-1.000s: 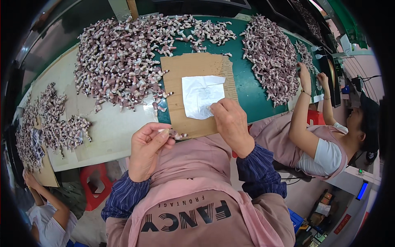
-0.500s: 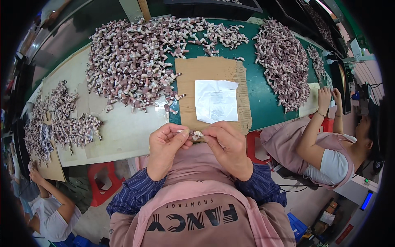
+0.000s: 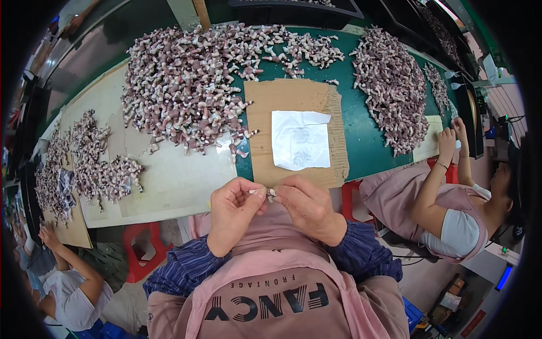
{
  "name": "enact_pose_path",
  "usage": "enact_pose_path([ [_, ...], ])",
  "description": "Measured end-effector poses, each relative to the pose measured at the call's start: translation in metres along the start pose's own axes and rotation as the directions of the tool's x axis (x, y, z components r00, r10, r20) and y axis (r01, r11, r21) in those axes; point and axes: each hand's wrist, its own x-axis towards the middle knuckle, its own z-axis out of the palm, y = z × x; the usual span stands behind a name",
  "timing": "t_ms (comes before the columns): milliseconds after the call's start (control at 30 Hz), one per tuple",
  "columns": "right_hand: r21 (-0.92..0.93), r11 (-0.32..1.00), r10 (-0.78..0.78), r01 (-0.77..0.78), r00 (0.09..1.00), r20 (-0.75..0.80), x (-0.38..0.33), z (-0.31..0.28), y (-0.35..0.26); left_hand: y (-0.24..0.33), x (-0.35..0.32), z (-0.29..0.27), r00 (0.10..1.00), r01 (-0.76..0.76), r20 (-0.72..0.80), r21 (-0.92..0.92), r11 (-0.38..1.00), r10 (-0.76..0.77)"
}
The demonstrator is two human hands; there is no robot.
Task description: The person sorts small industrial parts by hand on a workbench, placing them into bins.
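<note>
Close in front of me, at the near edge of the cardboard sheet point(image 3: 261, 130), both hands pinch one small white and dark figurine point(image 3: 271, 195). My left hand point(image 3: 234, 213) has thumb and forefinger closed on its left side. From the other side, my right hand point(image 3: 310, 209) grips it, fingertips almost meeting the left ones. Much of the figurine is hidden by my fingers. A creased white paper point(image 3: 300, 141) lies on the cardboard. Beyond my left hand spreads a large heap of similar small white, pinkish and dark brown figurines point(image 3: 180, 85).
Another figurine heap point(image 3: 389, 93) lies right of the cardboard on the green table top point(image 3: 353, 127). At far left is a smaller pile point(image 3: 93, 161). A co-worker point(image 3: 449, 209) sits at right, another point(image 3: 73, 282) at lower left. Red stools point(image 3: 141, 254) stand below the table.
My fingertips have drawn closer together and now cover more of the figurine. Both hands sit slightly lower in the view, and the whole scene has shifted a little to the right.
</note>
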Motion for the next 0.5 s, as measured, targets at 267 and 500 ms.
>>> enact_pose_path([
  [267,0.23,0.973,0.0,-0.012,0.999,0.048,-0.003,-0.002,-0.008,0.025,-0.017,-0.015,0.977,0.185,0.102,0.027,0.982,-0.187],
  [500,0.181,0.982,0.033,-0.06,0.988,0.149,-0.003,-0.011,-0.017,0.019,-0.022,-0.019,0.959,0.067,0.253,0.228,0.971,-0.126],
])
